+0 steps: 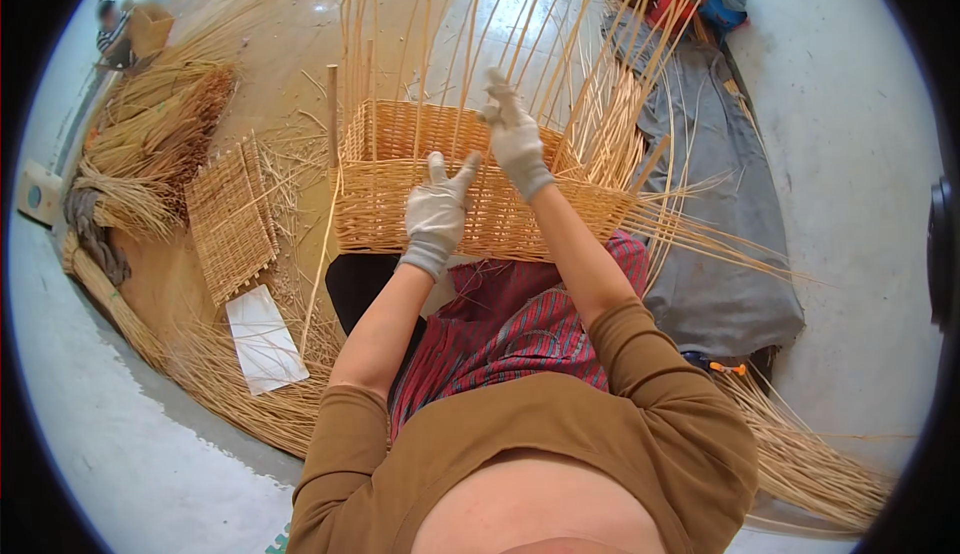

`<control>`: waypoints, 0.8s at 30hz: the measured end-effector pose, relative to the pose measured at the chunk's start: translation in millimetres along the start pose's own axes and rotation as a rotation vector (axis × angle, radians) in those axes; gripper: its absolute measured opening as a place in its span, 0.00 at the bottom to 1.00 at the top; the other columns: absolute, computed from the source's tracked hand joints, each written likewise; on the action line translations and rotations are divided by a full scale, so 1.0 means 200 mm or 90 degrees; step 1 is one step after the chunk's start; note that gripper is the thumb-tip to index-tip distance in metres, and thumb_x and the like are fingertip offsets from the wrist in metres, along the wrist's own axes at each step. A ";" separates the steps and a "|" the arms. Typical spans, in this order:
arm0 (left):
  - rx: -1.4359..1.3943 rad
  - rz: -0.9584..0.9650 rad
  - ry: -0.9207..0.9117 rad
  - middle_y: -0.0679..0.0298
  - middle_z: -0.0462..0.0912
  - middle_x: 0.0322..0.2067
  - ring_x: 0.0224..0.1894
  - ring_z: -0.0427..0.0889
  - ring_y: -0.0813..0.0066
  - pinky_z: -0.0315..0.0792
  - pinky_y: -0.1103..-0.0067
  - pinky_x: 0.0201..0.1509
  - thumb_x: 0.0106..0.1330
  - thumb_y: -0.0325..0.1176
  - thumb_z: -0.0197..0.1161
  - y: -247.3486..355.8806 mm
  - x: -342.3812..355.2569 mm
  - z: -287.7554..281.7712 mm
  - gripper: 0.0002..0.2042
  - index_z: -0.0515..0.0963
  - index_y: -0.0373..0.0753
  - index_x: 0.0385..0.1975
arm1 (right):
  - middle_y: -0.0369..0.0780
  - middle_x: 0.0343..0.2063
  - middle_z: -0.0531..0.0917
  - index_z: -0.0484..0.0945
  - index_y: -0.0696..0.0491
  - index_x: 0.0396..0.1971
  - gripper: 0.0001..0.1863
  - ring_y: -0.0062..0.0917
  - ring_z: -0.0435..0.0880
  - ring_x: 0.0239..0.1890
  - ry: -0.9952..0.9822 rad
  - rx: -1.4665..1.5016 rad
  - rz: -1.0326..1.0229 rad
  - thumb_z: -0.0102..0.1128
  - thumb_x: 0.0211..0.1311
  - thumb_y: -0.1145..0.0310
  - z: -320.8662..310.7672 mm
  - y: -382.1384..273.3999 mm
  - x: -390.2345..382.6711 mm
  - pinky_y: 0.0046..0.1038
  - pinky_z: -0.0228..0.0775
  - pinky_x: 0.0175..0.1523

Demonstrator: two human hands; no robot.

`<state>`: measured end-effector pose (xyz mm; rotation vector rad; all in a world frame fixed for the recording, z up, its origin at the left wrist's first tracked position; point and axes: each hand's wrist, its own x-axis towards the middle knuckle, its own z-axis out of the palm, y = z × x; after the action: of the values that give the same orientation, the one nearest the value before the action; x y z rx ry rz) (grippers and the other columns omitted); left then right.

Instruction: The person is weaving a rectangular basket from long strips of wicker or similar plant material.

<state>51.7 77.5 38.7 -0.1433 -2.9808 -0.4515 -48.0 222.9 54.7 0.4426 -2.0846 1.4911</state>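
Half-woven wicker basket [470, 189] sits on the person's lap. Left hand [437, 212], gloved, presses flat on its near wall, gripping nothing. Right hand [512, 134] pinches an upright stake [478, 24] at the far rim. Risk: overbending kinks or snaps it; basket could tip off.

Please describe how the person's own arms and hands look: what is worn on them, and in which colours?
Both hands wear light grey, close-fitting fabric gloves with ribbed knit cuffs at the wrist: the left hand and the right hand. The forearms are bare between glove and sleeve. The brown long sleeves are pushed up to about the elbows, where the cloth bunches in folds. No watch or jewellery shows.
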 end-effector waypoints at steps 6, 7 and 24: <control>-0.404 0.155 0.377 0.52 0.75 0.58 0.50 0.82 0.61 0.82 0.74 0.46 0.66 0.33 0.72 -0.31 -0.09 0.04 0.26 0.75 0.52 0.64 | 0.42 0.54 0.86 0.74 0.60 0.65 0.22 0.23 0.82 0.51 -0.001 -0.025 0.036 0.48 0.74 0.82 -0.38 0.05 -0.55 0.24 0.76 0.50; -0.707 0.054 0.449 0.55 0.76 0.55 0.51 0.81 0.63 0.82 0.75 0.47 0.64 0.32 0.73 -0.39 -0.08 0.02 0.24 0.76 0.46 0.61 | 0.42 0.55 0.85 0.76 0.61 0.61 0.21 0.25 0.82 0.53 0.003 0.128 0.070 0.47 0.71 0.84 -0.38 0.03 -0.63 0.26 0.76 0.52; -0.558 -0.118 0.594 0.63 0.83 0.48 0.48 0.82 0.79 0.78 0.80 0.53 0.64 0.12 0.61 -0.66 -0.04 0.03 0.18 0.79 0.35 0.53 | 0.40 0.38 0.89 0.86 0.54 0.46 0.11 0.25 0.83 0.29 -0.213 0.370 0.019 0.62 0.68 0.68 0.45 -0.45 -0.45 0.26 0.74 0.35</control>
<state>45.2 -46.7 -5.3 0.2156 -1.7424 -1.3563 52.3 104.5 48.8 0.9339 -1.8581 2.1622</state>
